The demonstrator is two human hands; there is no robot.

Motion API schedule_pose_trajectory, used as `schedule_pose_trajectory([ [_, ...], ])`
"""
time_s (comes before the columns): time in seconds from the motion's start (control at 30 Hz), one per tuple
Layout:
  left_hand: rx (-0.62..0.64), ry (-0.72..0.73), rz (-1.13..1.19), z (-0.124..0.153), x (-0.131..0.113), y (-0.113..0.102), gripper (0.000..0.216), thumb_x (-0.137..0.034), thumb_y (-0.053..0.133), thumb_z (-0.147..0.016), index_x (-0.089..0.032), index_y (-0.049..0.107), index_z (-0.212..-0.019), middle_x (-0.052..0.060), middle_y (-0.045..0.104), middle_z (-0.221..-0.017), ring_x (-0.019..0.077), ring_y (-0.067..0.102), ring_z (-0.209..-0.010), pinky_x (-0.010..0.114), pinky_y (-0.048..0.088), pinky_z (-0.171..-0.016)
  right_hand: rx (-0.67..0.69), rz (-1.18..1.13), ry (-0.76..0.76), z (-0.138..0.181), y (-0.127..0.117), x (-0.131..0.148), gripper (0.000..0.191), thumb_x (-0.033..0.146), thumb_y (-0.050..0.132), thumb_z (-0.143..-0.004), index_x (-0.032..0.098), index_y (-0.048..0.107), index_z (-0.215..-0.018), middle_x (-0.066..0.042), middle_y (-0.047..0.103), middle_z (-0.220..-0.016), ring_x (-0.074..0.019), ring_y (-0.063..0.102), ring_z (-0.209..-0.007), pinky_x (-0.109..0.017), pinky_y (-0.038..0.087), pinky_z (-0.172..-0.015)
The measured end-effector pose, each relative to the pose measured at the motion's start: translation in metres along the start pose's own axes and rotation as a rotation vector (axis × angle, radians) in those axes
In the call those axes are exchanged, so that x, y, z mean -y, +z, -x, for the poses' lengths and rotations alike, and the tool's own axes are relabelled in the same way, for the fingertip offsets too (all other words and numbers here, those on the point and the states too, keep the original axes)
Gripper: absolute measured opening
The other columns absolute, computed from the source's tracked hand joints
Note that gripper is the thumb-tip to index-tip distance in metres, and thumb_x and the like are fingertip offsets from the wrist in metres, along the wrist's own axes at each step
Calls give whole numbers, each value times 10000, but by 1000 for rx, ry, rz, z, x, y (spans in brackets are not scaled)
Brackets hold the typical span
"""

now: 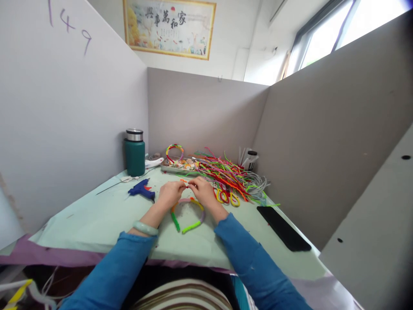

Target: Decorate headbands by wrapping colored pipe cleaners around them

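Note:
My left hand (172,192) and my right hand (202,190) meet over the middle of the table, fingertips pinched together. Between them is a small red piece of pipe cleaner (187,187); a bit of orange shows just beyond the fingertips. Its exact shape is too small to make out. Below my hands lies a headband (192,226) wrapped in green, yellow, orange and purple pipe cleaner, its open ends facing me. Neither hand grips the headband. Scissors (235,200) with yellow loops lie to the right of my right hand.
A blue glue gun (141,189) lies left, near a green bottle (134,155). At the back, a metal tray (177,169) holds small pieces and a finished-looking headband (174,146). A pile of pipe cleaners (226,172) spreads right; a black phone-like slab (284,228) lies at the right edge.

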State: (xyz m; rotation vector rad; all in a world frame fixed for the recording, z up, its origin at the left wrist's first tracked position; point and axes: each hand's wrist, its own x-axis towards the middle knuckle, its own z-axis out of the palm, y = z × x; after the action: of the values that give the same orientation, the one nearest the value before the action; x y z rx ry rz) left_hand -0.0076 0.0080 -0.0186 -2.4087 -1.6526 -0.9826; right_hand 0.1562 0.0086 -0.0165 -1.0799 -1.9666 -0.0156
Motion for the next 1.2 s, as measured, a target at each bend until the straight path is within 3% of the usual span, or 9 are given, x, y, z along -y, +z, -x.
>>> schedule_pose_trajectory([
  [0.33, -37, 120, -100, 1, -2, 1, 291, -323, 413, -867, -248, 692, -903, 62, 684, -908, 194, 596, -849, 257, 393, -692, 107, 194, -48, 1, -1, 0, 79, 250, 581, -830, 196, 633, -857, -32, 599, -859, -148, 538, -776, -259, 360, -685],
  [0.6, -32, 77, -46, 2, -4, -1, 263, -304, 440, -845, -240, 694, -867, 63, 691, -911, 193, 600, -863, 259, 400, -709, 134, 239, 0, 1, 3, -2, 106, 278, 565, -842, 189, 613, -809, -41, 590, -818, -154, 530, -748, -261, 358, -675],
  [0.77, -17, -25, 161, -2, -5, -3, 217, -302, 478, -807, -223, 679, -825, 47, 704, -830, 173, 614, -777, 258, 416, -692, 43, 66, 57, 0, 5, -2, 120, 247, 538, -837, 176, 594, -759, -35, 590, -787, -144, 527, -732, -252, 372, -663],
  [1.0, 150, -230, 958, -8, -6, 3, 341, -432, 591, -695, -118, 621, -823, 85, 695, -746, 123, 586, -587, 261, 475, -602, -148, -543, 311, -5, 24, 0, 197, 342, 528, -762, 169, 566, -676, 18, 544, -605, -117, 481, -574, -220, 388, -536],
  [1.1, 127, -261, 989, -9, -4, 5, 373, -451, 615, -662, -115, 621, -823, 84, 691, -731, 115, 578, -569, 257, 473, -591, -124, -612, 353, -6, 24, 0, 218, 371, 540, -750, 165, 582, -693, 27, 533, -578, -110, 468, -537, -216, 382, -506],
  [1.2, 75, -221, 822, -10, -1, 5, 299, -406, 571, -701, -138, 642, -814, 52, 687, -698, 119, 575, -560, 243, 460, -574, -98, -481, 313, -7, 16, -1, 228, 363, 499, -802, 172, 616, -761, 13, 574, -636, -124, 505, -577, -230, 398, -544],
])
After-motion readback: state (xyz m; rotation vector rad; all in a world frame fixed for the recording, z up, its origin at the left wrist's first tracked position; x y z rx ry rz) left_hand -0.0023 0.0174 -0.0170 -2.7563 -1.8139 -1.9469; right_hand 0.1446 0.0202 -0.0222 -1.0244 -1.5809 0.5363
